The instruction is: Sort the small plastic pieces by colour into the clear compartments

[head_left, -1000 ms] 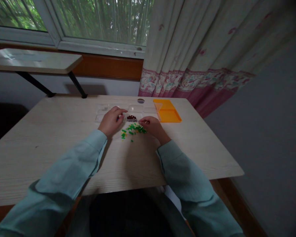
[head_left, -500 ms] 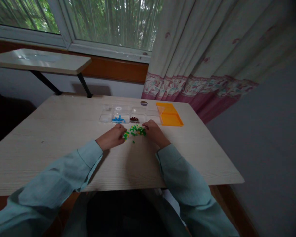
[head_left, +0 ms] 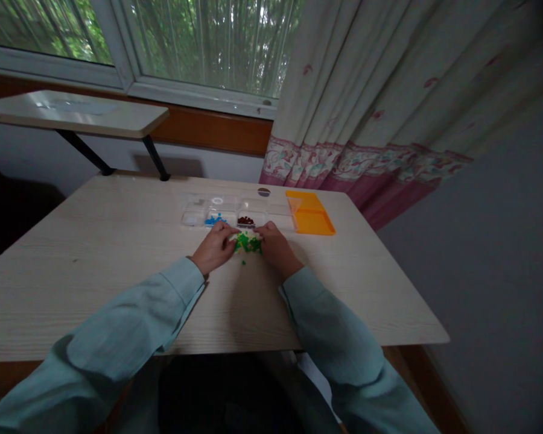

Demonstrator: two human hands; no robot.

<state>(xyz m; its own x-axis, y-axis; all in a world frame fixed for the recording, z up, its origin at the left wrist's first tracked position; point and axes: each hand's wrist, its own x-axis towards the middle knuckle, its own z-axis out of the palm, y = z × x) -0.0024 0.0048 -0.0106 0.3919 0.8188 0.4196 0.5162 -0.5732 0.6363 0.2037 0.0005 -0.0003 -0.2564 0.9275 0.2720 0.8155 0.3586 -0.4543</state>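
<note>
A small pile of green and yellow pieces [head_left: 247,242] lies on the table between my two hands. My left hand [head_left: 215,246] touches the pile's left side, its fingers bent and held together. Against the right side rests my right hand [head_left: 276,246], closed and curled inward. What either hand holds, if anything, is too small and hidden to make out. One green piece [head_left: 243,263] lies apart, nearer to me. Just beyond the hands is a clear compartment box [head_left: 193,218], with blue pieces [head_left: 215,220] in one compartment and dark brown pieces [head_left: 245,221] in another.
An orange tray-like lid [head_left: 314,222] lies to the right of the clear box. A dark round spot [head_left: 264,192] shows behind the box. At the back left, a raised shelf [head_left: 117,117] stands on black legs. A curtain [head_left: 344,108] hangs beyond the right back edge.
My hands have drawn nearer to each other, the left one moving rightward. The green and yellow pile between them has become narrower and tighter.
</note>
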